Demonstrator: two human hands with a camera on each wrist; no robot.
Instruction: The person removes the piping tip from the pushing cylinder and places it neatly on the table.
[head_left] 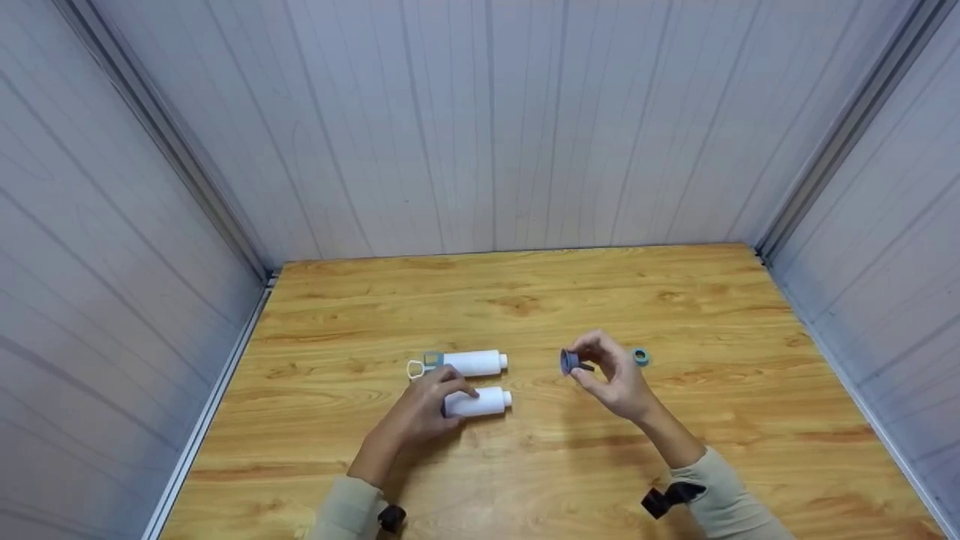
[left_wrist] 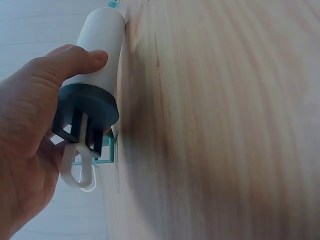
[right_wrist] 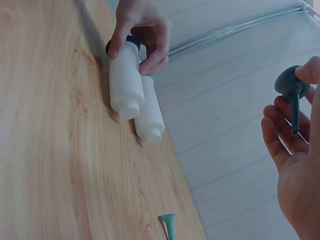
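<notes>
My left hand [head_left: 427, 405] grips the nearer white cylinder [head_left: 484, 402] around its rear end, where the left wrist view shows a dark collar [left_wrist: 87, 102] and a white loop handle [left_wrist: 75, 172]. Its short nozzle points right. Just beyond lies a second white cylinder [head_left: 472, 364] with a teal frame [head_left: 433, 360] and a white loop [head_left: 415, 369]. Off to the right, my right hand [head_left: 619, 382] pinches a dark funnel-shaped piece [right_wrist: 287, 82] between thumb and fingers, its thin stem pointing back toward the palm. A teal funnel-shaped piece [head_left: 640, 356] stands on the table beyond the right hand.
The wood-grain table [head_left: 510, 300] meets a pale panel wall [head_left: 487, 127] at the back. Panel walls with metal edging also flank it left and right. Both wrists carry a black strapped device, one of them [head_left: 671, 496] over the right sleeve.
</notes>
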